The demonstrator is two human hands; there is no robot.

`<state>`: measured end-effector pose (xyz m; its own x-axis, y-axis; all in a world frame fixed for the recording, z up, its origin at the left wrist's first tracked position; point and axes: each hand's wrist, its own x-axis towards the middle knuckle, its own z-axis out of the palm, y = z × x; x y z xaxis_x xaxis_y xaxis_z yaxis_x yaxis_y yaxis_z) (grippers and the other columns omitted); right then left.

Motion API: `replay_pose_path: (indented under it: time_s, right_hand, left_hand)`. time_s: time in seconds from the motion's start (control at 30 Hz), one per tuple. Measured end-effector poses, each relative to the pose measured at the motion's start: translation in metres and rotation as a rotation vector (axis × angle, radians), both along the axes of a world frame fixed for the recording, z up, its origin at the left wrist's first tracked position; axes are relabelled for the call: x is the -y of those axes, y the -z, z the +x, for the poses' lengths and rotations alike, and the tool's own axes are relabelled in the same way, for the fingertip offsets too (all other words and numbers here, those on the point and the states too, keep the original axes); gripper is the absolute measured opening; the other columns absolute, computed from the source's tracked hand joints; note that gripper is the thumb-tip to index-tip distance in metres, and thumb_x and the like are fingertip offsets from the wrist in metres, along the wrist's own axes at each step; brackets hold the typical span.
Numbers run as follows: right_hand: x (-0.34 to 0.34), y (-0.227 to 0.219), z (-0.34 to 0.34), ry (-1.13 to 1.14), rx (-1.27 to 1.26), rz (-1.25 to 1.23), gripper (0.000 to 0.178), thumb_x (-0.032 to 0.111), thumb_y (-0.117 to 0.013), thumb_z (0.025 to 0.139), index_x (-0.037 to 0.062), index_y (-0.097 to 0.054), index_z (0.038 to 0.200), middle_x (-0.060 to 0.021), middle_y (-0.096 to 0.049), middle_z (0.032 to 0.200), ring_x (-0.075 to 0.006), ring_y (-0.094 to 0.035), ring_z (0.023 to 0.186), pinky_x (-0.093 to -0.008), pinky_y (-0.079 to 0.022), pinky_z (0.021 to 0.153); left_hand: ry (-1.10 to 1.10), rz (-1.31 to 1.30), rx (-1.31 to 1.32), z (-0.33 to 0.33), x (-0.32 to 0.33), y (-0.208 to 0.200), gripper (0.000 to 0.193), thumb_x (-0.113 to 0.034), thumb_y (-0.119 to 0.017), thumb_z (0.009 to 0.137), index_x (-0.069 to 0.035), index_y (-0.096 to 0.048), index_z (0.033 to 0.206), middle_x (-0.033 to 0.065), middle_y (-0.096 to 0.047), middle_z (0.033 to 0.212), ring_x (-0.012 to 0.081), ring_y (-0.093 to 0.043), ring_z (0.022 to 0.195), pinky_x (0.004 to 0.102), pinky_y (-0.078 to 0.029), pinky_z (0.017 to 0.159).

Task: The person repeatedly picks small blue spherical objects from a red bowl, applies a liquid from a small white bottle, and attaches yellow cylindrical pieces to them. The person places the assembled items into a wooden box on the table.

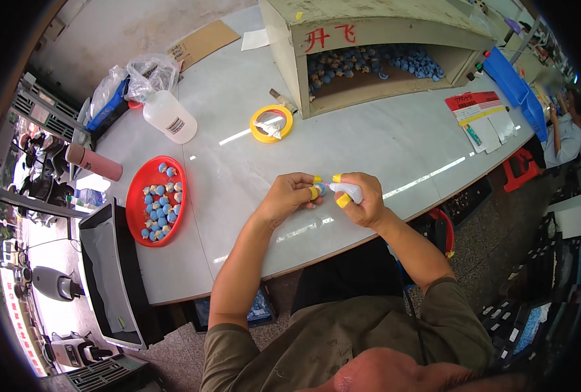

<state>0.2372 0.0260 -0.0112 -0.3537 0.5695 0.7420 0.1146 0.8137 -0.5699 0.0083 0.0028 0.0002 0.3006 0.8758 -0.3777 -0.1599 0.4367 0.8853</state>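
Above the near part of the table, my left hand pinches a small blue round piece between thumb and fingertips. My right hand is wrapped round a small white squeeze bottle, its tip pointing left at the blue piece. Whether the tip touches it, I cannot make out. Yellow tape covers some fingertips of both hands. Left of my left forearm, a red oval tray bears several small blue and cream pieces. Beyond my hands lies a yellow ring with crumpled white material in it.
An open-fronted box with many blue pieces stands at the back. A white plastic bottle and a pink tumbler stand at left, above a black bin. Papers and blue bins are at right; a person sits beyond.
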Motion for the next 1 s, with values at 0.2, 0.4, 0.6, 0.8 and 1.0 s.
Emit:
replay_pose_path:
  time_s: [0.2, 0.4, 0.6, 0.8, 1.0]
  right_hand:
    - [0.0011, 0.0013, -0.0023, -0.036, 0.035, -0.017, 0.026, 0.008, -0.071, 0.085, -0.0025, -0.062, 0.107, -0.0187, -0.072, 0.088, -0.0303, -0.068, 0.067, -0.0387, -0.054, 0.062]
    - [0.0025, -0.0004, -0.0052, -0.046, 0.042, -0.058, 0.025, 0.008, -0.071, 0.085, -0.0034, -0.062, 0.105, -0.0190, -0.072, 0.086, -0.0296, -0.065, 0.064, -0.0384, -0.051, 0.059]
    - [0.0019, 0.0009, -0.0080, 0.000, 0.042, 0.042, 0.023, 0.009, -0.073, 0.084, -0.0031, -0.064, 0.101, -0.0166, -0.071, 0.080, -0.0296, -0.063, 0.060, -0.0379, -0.049, 0.057]
    - [0.0050, -0.0033, -0.0060, 0.055, 0.118, 0.152, 0.030, 0.010, -0.078, 0.077, 0.0012, -0.063, 0.102, -0.0133, -0.073, 0.083, -0.0283, -0.067, 0.062, -0.0367, -0.049, 0.056]
    - [0.0067, -0.0053, -0.0073, 0.056, 0.151, 0.213, 0.032, 0.010, -0.079, 0.076, 0.0005, -0.063, 0.102, -0.0109, -0.071, 0.083, -0.0275, -0.067, 0.062, -0.0358, -0.048, 0.055]
  left_hand:
    - [0.022, 0.005, -0.013, 0.0013, 0.0015, -0.0027, 0.032, -0.005, -0.071, 0.094, 0.010, -0.064, 0.122, 0.0124, -0.071, 0.108, 0.0137, -0.071, 0.089, 0.0232, -0.057, 0.074]
    - [0.022, -0.008, -0.014, 0.0006, 0.0025, -0.0042, 0.033, -0.005, -0.071, 0.094, 0.012, -0.064, 0.121, 0.0131, -0.071, 0.106, 0.0139, -0.071, 0.088, 0.0229, -0.057, 0.074]
    - [-0.001, -0.003, 0.037, -0.0002, 0.0020, -0.0013, 0.033, -0.006, -0.071, 0.094, 0.012, -0.063, 0.121, 0.0138, -0.071, 0.107, 0.0165, -0.073, 0.091, 0.0227, -0.058, 0.076]
    - [-0.068, -0.045, 0.033, 0.0004, 0.0012, -0.0035, 0.030, -0.007, -0.070, 0.095, 0.009, -0.064, 0.120, 0.0131, -0.071, 0.109, 0.0190, -0.073, 0.097, 0.0233, -0.060, 0.080]
    - [-0.094, -0.048, 0.018, -0.0002, 0.0015, -0.0019, 0.032, -0.009, -0.070, 0.095, 0.009, -0.063, 0.121, 0.0130, -0.071, 0.110, 0.0191, -0.073, 0.098, 0.0241, -0.061, 0.082]
